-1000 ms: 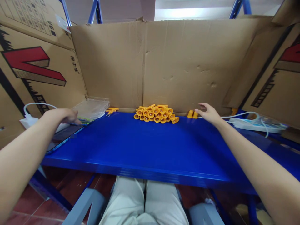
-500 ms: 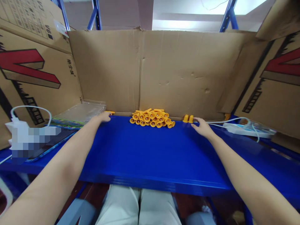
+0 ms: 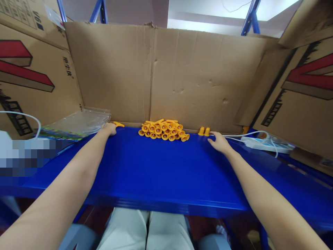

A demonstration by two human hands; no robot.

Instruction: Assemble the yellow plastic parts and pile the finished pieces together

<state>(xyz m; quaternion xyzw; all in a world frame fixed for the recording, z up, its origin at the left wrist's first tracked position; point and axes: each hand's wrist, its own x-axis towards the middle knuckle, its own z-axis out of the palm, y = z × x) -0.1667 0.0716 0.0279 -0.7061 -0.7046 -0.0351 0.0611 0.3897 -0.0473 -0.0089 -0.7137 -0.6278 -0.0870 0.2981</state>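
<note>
My left hand (image 3: 109, 128) is at the table's far left, beside the clear plastic bags (image 3: 78, 119). Its fingers look curled, and what they hold, if anything, is hidden. Just past it lies a thin yellow plastic piece (image 3: 119, 124). On the right, my right hand (image 3: 220, 142) has thumb and fingers apart, with nothing visible between them. Its fingertips are close to two yellow cups (image 3: 204, 131) standing mouth down; whether they touch cannot be seen. Midway between the hands, several yellow bell-mouthed pieces (image 3: 164, 130) are stacked on their sides, mouths facing me.
The blue table (image 3: 161, 170) is backed by a cardboard panel (image 3: 192, 76), with printed cartons (image 3: 33, 80) at both sides. A white power strip (image 3: 265, 145) with cables is at the right. A white object (image 3: 5, 149), partly blurred out, stands at the left edge.
The view has shifted slightly. My left hand has drawn left, away from the thin yellow piece and toward the plastic bags. The right hand stays by the two cups.
</note>
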